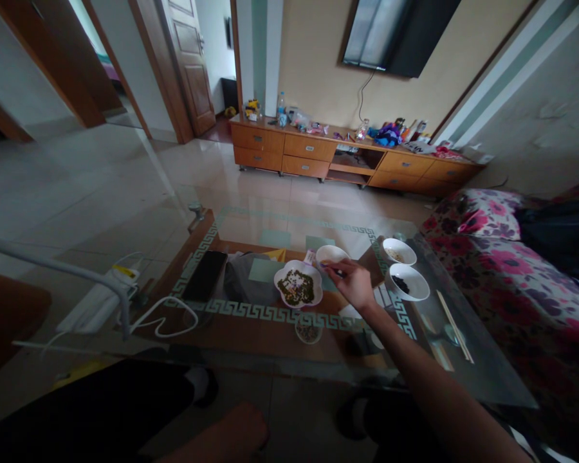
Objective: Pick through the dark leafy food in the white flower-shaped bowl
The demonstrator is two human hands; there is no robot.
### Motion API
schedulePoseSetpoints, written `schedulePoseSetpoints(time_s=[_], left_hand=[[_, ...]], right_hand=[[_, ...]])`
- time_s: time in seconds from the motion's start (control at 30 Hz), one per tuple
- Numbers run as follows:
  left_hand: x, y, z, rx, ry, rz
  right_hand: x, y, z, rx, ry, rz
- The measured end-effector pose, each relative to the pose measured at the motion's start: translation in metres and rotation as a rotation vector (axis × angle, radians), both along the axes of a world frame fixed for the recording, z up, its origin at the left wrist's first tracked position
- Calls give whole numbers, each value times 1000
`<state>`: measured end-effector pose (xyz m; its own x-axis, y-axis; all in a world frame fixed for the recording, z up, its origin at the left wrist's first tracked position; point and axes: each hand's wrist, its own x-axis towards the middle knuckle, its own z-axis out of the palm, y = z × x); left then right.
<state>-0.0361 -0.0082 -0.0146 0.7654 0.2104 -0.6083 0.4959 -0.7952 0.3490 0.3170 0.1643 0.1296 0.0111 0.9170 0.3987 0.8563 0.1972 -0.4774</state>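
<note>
My right hand [351,281] reaches over the glass table, its fingers pinched at the near edge of a white bowl [335,249]. Whatever lies between those fingertips is too small to make out. Just left of it stands a scalloped white bowl [298,284] holding a green layer topped with white and pale bits. On the right are two more white bowls, one with pale bits [398,251] and one with dark pieces [408,283]. Low in the view, in shadow by my legs, my left hand [244,426] is curled closed, seemingly around nothing.
A pair of chopsticks [455,326] lies on the table's right side. To the left are a dark phone-like slab [206,275], a white cable [166,316] and a power strip [99,299]. A floral sofa [521,276] borders the right; a cluttered wooden cabinet [309,156] stands beyond.
</note>
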Motion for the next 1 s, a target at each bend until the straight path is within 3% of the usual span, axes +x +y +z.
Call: schedulePoseSetpoints(time_s=[0.1, 0.17, 0.23, 0.33, 0.47, 0.57, 0.73, 1.0], left_hand=[[1, 2, 8, -15, 7, 15], [0, 3, 10, -7, -24, 42], [-1, 3, 9, -7, -47, 53], [-1, 4, 10, -16, -52, 58], [2, 6, 22, -41, 0, 41], [4, 6, 26, -41, 42, 40], [1, 3, 16, 9, -6, 34], [-1, 2, 10, 19, -27, 45]], right_hand=[[28, 3, 8, 1, -64, -161], [38, 2, 12, -15, -96, -192], [36, 1, 14, 1, -74, -150], [19, -5, 14, 12, -18, 31], [-10, -14, 12, -119, -122, 223], [-23, -18, 14, -197, -232, 248], [-31, -16, 17, -250, -374, 260], [-36, -14, 16, -291, -394, 259]])
